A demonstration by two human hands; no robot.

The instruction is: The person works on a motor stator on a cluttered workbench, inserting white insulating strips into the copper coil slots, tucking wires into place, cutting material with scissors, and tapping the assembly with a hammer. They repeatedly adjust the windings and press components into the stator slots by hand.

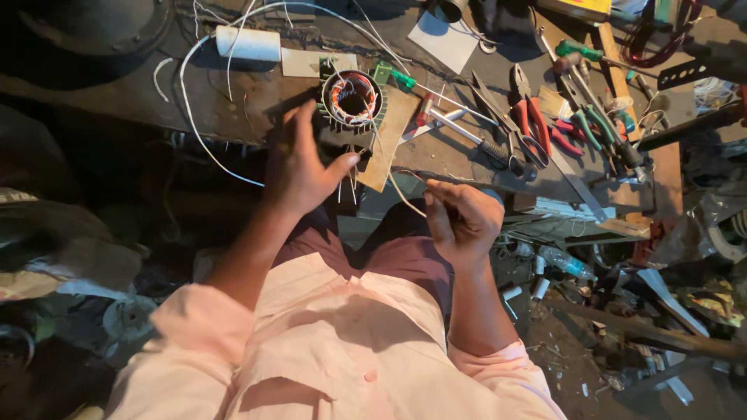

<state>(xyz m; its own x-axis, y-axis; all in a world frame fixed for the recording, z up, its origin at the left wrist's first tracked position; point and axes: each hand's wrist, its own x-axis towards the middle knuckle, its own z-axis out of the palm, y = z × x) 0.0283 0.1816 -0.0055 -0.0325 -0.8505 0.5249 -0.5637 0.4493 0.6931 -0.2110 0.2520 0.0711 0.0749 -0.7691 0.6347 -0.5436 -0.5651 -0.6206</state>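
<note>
A round motor stator with metal fins and copper-coloured windings stands on the workbench. My left hand grips its near left side, thumb stretched towards several thin wire ends hanging below it. My right hand is closed on a thin white wire that runs from the stator down to my fingers, held off the bench edge above my lap.
Scissors, red-handled pliers, green-handled pliers and screwdrivers lie on the bench to the right. A white tube and loose white cables lie behind the stator. A sheet of white paper is at the back. Scrap litters the floor at right.
</note>
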